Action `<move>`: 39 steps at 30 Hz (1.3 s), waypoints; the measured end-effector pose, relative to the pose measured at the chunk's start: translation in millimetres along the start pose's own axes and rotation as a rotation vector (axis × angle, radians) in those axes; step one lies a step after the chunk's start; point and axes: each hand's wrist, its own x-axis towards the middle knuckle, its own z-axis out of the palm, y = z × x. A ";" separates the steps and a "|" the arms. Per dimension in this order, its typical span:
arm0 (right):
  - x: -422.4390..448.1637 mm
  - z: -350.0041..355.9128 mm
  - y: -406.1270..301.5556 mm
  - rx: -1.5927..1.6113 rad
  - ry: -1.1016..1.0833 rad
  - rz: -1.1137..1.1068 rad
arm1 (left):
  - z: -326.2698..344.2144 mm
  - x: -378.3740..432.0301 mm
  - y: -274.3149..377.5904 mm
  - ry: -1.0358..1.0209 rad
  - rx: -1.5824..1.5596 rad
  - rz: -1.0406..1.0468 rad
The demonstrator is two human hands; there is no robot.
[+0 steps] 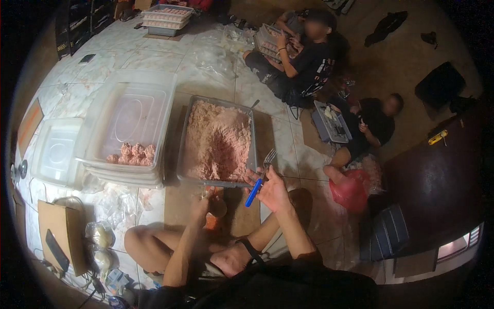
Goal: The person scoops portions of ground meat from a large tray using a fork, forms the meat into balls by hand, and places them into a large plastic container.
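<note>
A grey plastic tub (252,154) of pinkish minced mixture lies on the floor before me, with a scooped hollow in its near right part. My right hand (272,191), palm up at the tub's near right corner, holds a fork (254,192) with a blue handle, its tines pointing away from me. My left hand (202,206) is closed around a small item just below the tub's near edge; blur hides what it is. Close by that hand is a round, translucent thing (218,207). Left of the tub, several clumps of the mixture (133,154) sit in a clear plastic container (160,116).
A lidded clear container (58,150) stands far left. Near my left knee are a cardboard box (61,235) and bagged pale items (101,235). Two people (312,58) (376,119) sit at the right with trays. Stacked trays (166,19) stand behind; a red bag (349,191) lies right.
</note>
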 end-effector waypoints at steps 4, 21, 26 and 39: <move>-1.6 1.4 -0.6 -0.010 0.010 0.002 | -0.4 8.6 -10.3 -0.006 0.054 0.006; -4.5 -3.0 2.0 -0.015 -0.018 0.006 | -18.5 38.0 -42.8 -0.034 0.125 -0.131; -2.7 -3.5 -2.9 -0.028 0.010 0.019 | 7.2 10.6 -3.1 -0.200 0.020 -0.282; -13.4 4.9 4.0 -0.455 -0.004 0.044 | -6.4 -27.9 38.9 -0.929 -0.437 -0.547</move>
